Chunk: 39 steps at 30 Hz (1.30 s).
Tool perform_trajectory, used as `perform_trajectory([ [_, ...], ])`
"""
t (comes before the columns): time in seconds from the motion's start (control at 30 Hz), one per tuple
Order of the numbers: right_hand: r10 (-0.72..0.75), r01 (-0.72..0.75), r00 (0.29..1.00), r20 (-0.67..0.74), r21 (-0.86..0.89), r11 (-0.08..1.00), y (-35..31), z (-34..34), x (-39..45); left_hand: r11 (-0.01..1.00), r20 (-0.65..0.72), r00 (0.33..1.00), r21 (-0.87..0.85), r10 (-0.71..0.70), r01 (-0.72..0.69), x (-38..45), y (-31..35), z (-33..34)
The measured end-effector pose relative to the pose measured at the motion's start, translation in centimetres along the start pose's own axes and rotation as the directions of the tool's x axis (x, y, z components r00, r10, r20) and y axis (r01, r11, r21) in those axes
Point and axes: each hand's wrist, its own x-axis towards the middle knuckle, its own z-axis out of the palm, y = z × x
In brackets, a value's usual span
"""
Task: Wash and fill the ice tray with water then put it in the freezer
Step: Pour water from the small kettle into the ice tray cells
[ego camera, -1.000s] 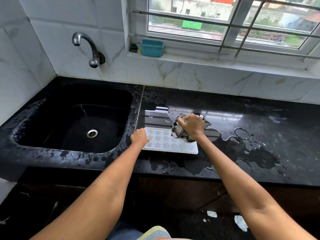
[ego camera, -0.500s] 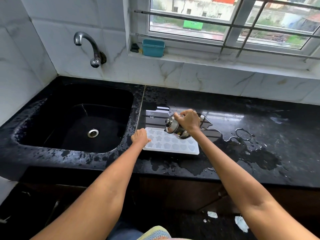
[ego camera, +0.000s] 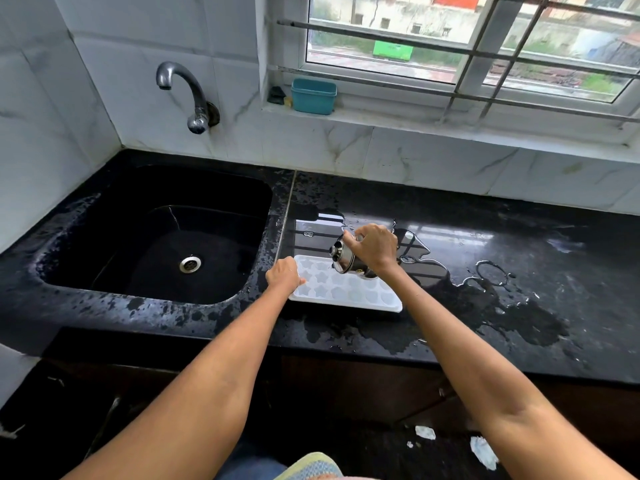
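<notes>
**Steel cup tipped over ice tray on wet black counter**

Head view: A white ice tray (ego camera: 346,289) with star-shaped and rounded moulds lies flat on the black stone counter (ego camera: 485,237), close to the counter's front edge and just right of the seam that borders the sink (ego camera: 156,233). The person's left hand (ego camera: 284,278) rests on the tray's left end, fingers curled over its rim, pinning it in place. The right hand (ego camera: 375,249) grips a small stainless-steel cup (ego camera: 344,259) from above, fingers wrapped round its body; the cup is tilted steeply, its base turned left toward the sink, and it hangs over the tray's back edge near the middle. Whether water is leaving the cup cannot be made out. Puddles and streaks of water (ego camera: 491,292) spread across the counter to the right of the tray and along the front edge beneath it. The black sink sits at the counter's left end, its steel drain (ego camera: 190,264) showing at the bottom. A curved chrome tap (ego camera: 187,95) juts from the white tiled wall above the sink's back edge. On the window ledge (ego camera: 450,129) behind the counter stands a teal plastic tub (ego camera: 313,96), with a small dark object beside it on the left. Scraps of white paper (ego camera: 483,452) lie on the floor below the counter's front.
</notes>
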Motion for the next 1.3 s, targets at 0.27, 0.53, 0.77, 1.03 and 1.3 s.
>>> perform_trajectory([
  [0.27, 0.037, -0.037, 0.999, -0.001, -0.012, 0.999, 0.2, 0.7, -0.4, 1.0, 0.014, 1.0, -0.022, -0.012, 0.012, 0.2, -0.1, 0.2],
  [0.53, 0.229, -0.215, 0.973, -0.03, 0.245, 0.945, 2.0, 1.8, 0.0, 0.989, 0.088, 0.996, -0.149, -0.001, 0.014, 1.2, -1.1, 0.1],
  [0.77, 0.166, -0.135, 0.984, -0.07, 0.325, 0.936, 0.4, 0.5, 1.2, 0.958, 0.161, 0.987, -0.284, 0.02, 0.027, 3.0, -1.9, 0.5],
  [1.03, -0.003, 0.002, 1.0, 0.014, 0.047, 0.999, -2.0, 2.9, 0.4, 0.936, 0.199, 0.98, -0.344, 0.0, 0.07, 2.8, -1.8, 0.3],
  [1.3, -0.059, 0.059, 0.998, 0.028, 0.001, 0.998, -2.8, 2.8, 1.1, 0.937, 0.182, 0.983, -0.345, 0.003, 0.061, 3.3, -2.2, 0.7],
])
